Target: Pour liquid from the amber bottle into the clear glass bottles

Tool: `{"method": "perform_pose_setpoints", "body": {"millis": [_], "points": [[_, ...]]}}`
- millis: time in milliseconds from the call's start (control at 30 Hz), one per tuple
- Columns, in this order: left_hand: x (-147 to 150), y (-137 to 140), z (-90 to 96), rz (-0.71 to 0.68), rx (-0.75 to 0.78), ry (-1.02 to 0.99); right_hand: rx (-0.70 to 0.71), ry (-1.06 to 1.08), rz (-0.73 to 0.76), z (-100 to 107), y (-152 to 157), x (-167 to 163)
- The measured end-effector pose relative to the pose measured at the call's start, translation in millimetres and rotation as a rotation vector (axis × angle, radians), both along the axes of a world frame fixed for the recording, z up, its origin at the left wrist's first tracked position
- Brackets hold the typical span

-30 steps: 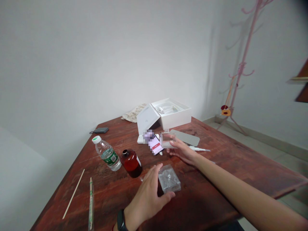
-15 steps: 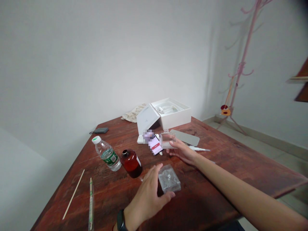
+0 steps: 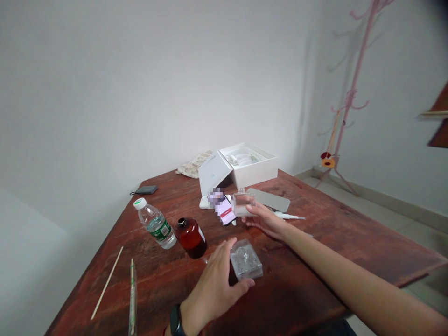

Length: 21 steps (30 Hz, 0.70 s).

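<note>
One clear bottle (image 3: 240, 206) sits in the right hand (image 3: 264, 218).

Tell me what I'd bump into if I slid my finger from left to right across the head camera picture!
Thin wooden stick → wrapped sticks → water bottle with a white cap → brown bottle → clear boxy object → white thin-tipped tool → pink coat stand.

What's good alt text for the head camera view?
The right hand holds a clear bottle at a wooden table, the left hand spread beside a clear block. Nearby stand an amber bottle and a water bottle, with an open white box behind.
</note>
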State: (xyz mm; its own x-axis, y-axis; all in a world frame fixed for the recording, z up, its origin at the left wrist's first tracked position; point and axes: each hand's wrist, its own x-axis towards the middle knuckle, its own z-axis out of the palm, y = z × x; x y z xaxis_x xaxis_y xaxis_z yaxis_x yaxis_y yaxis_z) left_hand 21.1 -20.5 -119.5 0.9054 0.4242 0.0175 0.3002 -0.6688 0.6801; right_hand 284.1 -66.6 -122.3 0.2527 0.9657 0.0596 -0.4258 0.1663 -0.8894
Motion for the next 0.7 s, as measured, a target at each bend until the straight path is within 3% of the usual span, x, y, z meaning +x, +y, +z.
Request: {"method": "perform_pose_setpoints", "body": {"millis": [700], "points": [[0.3,-0.5,1.8,0.010,-0.004,0.028,0.007,-0.010,0.019,-0.5,0.7,1.1]]}}
